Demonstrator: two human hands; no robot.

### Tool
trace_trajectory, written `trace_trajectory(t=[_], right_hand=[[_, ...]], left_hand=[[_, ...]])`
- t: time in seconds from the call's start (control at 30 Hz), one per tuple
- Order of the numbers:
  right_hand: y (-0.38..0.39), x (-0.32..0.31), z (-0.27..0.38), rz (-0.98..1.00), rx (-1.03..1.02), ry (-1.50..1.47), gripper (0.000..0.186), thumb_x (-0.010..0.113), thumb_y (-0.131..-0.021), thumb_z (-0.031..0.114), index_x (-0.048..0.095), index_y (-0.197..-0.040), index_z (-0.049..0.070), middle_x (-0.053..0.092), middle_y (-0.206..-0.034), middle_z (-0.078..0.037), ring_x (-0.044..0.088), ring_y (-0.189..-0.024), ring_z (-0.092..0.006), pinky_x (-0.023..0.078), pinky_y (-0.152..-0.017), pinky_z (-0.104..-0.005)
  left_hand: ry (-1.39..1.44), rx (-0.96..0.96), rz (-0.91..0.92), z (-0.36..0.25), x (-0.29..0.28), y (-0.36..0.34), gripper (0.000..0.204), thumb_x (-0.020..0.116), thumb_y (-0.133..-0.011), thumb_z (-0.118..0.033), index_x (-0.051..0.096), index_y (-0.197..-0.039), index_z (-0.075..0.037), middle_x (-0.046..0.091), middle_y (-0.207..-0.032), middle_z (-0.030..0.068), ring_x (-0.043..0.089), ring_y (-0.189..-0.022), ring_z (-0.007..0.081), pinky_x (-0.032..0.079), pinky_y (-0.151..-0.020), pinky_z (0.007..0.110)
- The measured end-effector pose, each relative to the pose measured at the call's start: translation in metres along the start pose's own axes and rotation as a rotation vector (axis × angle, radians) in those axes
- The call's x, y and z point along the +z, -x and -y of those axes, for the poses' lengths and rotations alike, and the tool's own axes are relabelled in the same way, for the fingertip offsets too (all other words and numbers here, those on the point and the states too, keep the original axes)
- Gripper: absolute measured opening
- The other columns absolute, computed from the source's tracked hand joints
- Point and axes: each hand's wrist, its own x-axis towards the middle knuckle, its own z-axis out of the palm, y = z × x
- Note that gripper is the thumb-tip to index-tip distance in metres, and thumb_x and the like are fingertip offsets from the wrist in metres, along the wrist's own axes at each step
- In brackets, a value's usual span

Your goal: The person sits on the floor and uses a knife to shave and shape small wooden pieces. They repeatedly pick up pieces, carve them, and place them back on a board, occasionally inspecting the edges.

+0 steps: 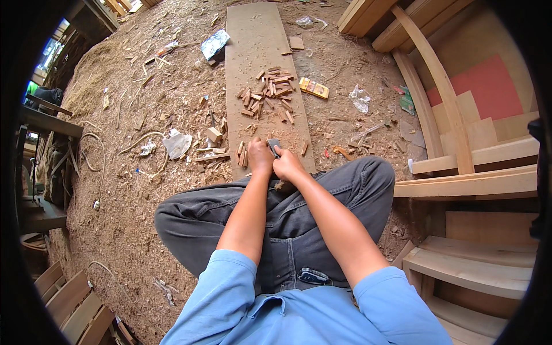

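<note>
Small reddish-brown wooden sticks (pixel 272 88) lie in a loose, jumbled heap across the board's (pixel 256 34) middle; a few more rest by its left and right edges. A grey tool (pixel 274 143) is held above its near end.

Readable words or numbers: none you can make out.
Yellow packet (pixel 314 88): ahead of you, it bears dark and pale markings, too small for you to read.
Blue-and-silver wrapper (pixel 215 45): farther ahead of you, its crumpled surface gives you only colour and glare.
</note>
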Motion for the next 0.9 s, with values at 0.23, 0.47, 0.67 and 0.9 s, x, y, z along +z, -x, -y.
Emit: trace_trajectory(t=[0.23,0.47,0.67,0.9], right_hand=[[0.005,-0.009,0.006,0.046,-0.029,0.101,0.050,0.048,-0.094,0.027,0.050,-0.143,0.016,0.057,-0.133,-0.022,0.055,-0.124,-0.0353,0.043,-0.105,-0.0403],[0.003,-0.012,0.007,0.112,0.048,0.012,0.051,0.049,-0.095,0.030,0.049,-0.144,0.020,0.056,-0.135,-0.022,0.055,-0.125,-0.0348,0.043,-0.105,-0.0403],[0.001,-0.014,0.013,0.071,0.026,0.095,0.055,0.054,-0.094,0.036,0.047,-0.145,0.019,0.055,-0.136,-0.021,0.055,-0.125,-0.0352,0.044,-0.105,-0.0414],[-0.027,-0.017,0.024,0.030,-0.031,0.247,0.062,0.060,-0.092,0.041,0.044,-0.147,0.017,0.057,-0.136,-0.019,0.054,-0.126,-0.0345,0.044,-0.105,-0.0421]], left_hand=[[0.007,0.019,-0.012,0.004,0.003,0.001,0.009,0.066,-0.076,-0.005,0.072,-0.077,0.001,0.062,-0.091,0.0165,0.059,-0.095,0.0354,0.051,-0.083,0.043],[0.000,0.013,-0.006,0.000,0.000,0.000,0.009,0.067,-0.077,-0.008,0.072,-0.079,0.000,0.063,-0.092,0.0161,0.059,-0.096,0.0352,0.051,-0.083,0.043],[-0.013,-0.014,0.018,0.000,0.001,-0.001,0.010,0.068,-0.077,-0.008,0.073,-0.081,-0.001,0.063,-0.095,0.0152,0.059,-0.097,0.0344,0.051,-0.084,0.042],[0.035,0.005,-0.055,0.004,0.001,-0.001,0.009,0.071,-0.073,-0.008,0.073,-0.077,-0.001,0.063,-0.089,0.0166,0.062,-0.089,0.0353,0.051,-0.081,0.043]])
